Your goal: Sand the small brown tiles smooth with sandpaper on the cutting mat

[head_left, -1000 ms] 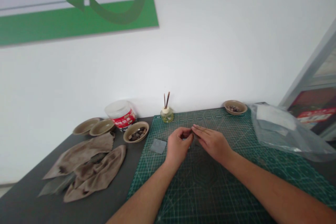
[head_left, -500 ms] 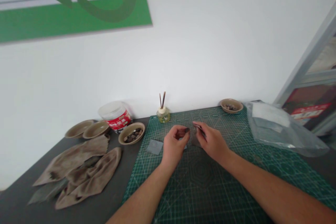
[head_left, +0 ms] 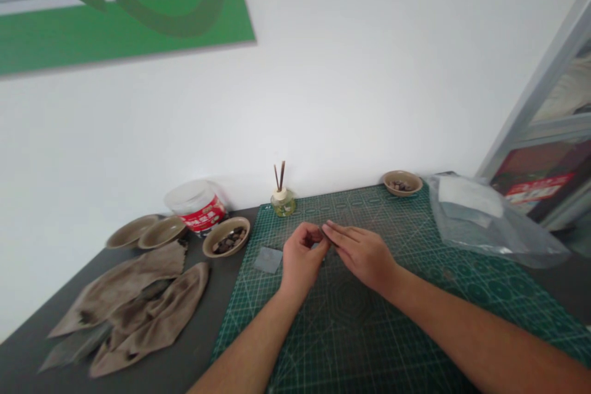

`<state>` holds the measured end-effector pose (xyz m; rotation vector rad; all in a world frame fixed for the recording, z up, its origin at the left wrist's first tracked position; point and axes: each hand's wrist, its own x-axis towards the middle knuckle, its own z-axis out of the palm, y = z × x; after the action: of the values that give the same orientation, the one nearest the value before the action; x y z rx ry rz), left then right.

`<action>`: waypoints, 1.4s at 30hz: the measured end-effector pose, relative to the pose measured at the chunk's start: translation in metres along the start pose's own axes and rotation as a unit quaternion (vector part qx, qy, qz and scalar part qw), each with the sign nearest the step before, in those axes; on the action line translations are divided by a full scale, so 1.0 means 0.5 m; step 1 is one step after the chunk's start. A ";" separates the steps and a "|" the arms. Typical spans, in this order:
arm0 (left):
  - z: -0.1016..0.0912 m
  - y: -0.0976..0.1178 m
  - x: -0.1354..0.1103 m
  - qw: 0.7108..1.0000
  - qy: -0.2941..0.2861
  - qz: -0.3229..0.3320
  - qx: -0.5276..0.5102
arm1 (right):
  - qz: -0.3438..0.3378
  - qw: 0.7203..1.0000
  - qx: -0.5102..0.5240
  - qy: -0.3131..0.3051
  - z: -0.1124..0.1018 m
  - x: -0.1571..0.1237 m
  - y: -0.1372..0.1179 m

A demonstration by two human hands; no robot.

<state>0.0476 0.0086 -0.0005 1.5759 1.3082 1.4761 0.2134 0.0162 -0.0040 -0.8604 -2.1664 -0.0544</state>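
Above the green cutting mat [head_left: 369, 332] my two hands meet. My left hand [head_left: 299, 261] is closed, pinching a small dark stone [head_left: 325, 234] between thumb and fingertips; the fingers mostly cover it. The fingers of my right hand [head_left: 368, 257] press together against that stone. A thin dark piece, which looks like sandpaper, showed in the right hand earlier and is now hidden under the fingers. Left of my left hand, a grey square of sandpaper [head_left: 268, 260] lies flat on the mat. Another small piece is partly hidden behind the hands.
A bowl of stones [head_left: 226, 237] stands left of the mat, another bowl [head_left: 402, 184] at its back right. A reed diffuser [head_left: 283, 202], a plastic tub [head_left: 196, 206], brown cloths [head_left: 157, 314] and a clear plastic bag [head_left: 489, 221] lie around. The wall [head_left: 332, 104] rises behind.
My right hand has moved left, and its fingers now touch the stone in my left hand. The dark thin piece has gone from sight. The camera view has shifted slightly.
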 end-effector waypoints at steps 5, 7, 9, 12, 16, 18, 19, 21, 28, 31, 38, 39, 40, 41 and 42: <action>-0.001 0.001 -0.001 1.000 0.006 -0.003 -0.012 | 0.038 0.999 0.002 0.010 0.001 -0.004 -0.008; -0.002 0.000 -0.001 1.000 0.003 0.002 -0.011 | 0.031 0.999 0.014 0.010 0.002 -0.003 -0.009; -0.003 -0.002 -0.001 1.000 0.001 0.005 -0.019 | 0.042 0.999 0.022 0.004 0.003 0.000 -0.006; -0.002 -0.004 0.001 0.999 -0.001 0.005 -0.038 | 0.091 0.995 0.027 -0.004 0.003 0.004 0.004; 0.001 -0.007 0.004 0.999 -0.011 0.017 -0.029 | 0.125 0.991 0.038 0.011 -0.001 0.006 0.005; 0.001 -0.008 0.004 0.999 -0.018 0.027 -0.019 | 0.116 0.992 0.045 0.023 -0.002 0.005 -0.002; 0.001 -0.008 0.004 0.999 -0.022 0.030 -0.014 | 0.105 0.993 0.049 0.025 -0.001 0.004 -0.005; 0.000 -0.008 0.004 0.999 -0.026 0.032 -0.006 | 0.082 0.995 0.053 0.020 0.002 0.002 -0.011; -0.003 -0.004 0.000 1.000 -0.010 0.019 0.005 | 0.060 0.997 0.040 0.016 0.004 -0.001 -0.009; -0.003 -0.003 -0.001 0.999 -0.006 0.026 0.020 | 0.057 0.998 0.035 0.014 0.002 -0.002 -0.015; 0.000 0.006 -0.005 1.000 0.015 0.022 -0.008 | 0.116 0.992 0.050 -0.013 0.004 0.001 -0.008; 0.001 0.007 -0.004 0.999 0.023 0.021 -0.019 | 0.132 0.990 0.050 -0.021 0.004 0.003 -0.002; 0.001 0.007 -0.003 0.999 0.028 0.022 -0.033 | 0.148 0.988 0.050 -0.022 0.004 0.005 0.003; 0.001 0.006 -0.001 0.998 0.029 0.023 -0.050 | 0.160 0.986 0.050 -0.019 0.003 0.006 0.007; 0.002 0.006 0.001 0.997 0.025 0.023 -0.066 | 0.170 0.984 0.052 -0.010 0.003 0.007 0.010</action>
<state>0.0491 0.0084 0.0022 1.5025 1.1840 1.6053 0.2136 0.0222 -0.0039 -1.1612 -1.9924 0.2363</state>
